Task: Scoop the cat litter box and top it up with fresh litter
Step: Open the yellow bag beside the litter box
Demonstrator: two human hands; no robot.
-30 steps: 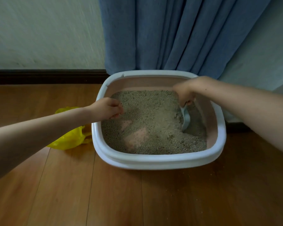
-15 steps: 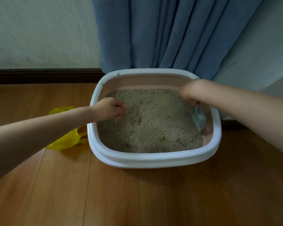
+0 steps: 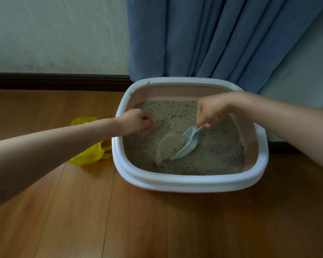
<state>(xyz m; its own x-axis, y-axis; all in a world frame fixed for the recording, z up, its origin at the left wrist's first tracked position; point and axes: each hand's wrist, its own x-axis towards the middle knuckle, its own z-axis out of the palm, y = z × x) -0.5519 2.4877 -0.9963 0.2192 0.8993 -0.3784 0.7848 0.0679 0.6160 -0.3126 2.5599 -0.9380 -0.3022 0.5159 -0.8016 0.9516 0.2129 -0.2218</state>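
**Scoop tipped over the litter**

I see a wood floor (image 3: 119,220) running to a dark skirting board (image 3: 58,81) under a pale wall, with a blue curtain (image 3: 213,38) hanging behind the box (image 3: 185,181). The box, white rim with a pink inner wall, sits on the floor in front of the curtain and holds a bed of grey litter (image 3: 218,151).

My right hand (image 3: 211,108) reaches in from the right, fingers curled round the handle of the pale blue scoop (image 3: 189,143). The scoop slants down toward the left over the middle of the box, and a blurred mass of grains (image 3: 169,146) spills off its lower edge onto the bed.

My left hand (image 3: 136,121) hangs over the box's left rim, fingers curled into a loose fist; I cannot tell whether it pinches anything.

A yellow bag (image 3: 91,153) lies crumpled on the floor just beside the box's left side, partly behind my left forearm. A few stray grains dot the floor in front.
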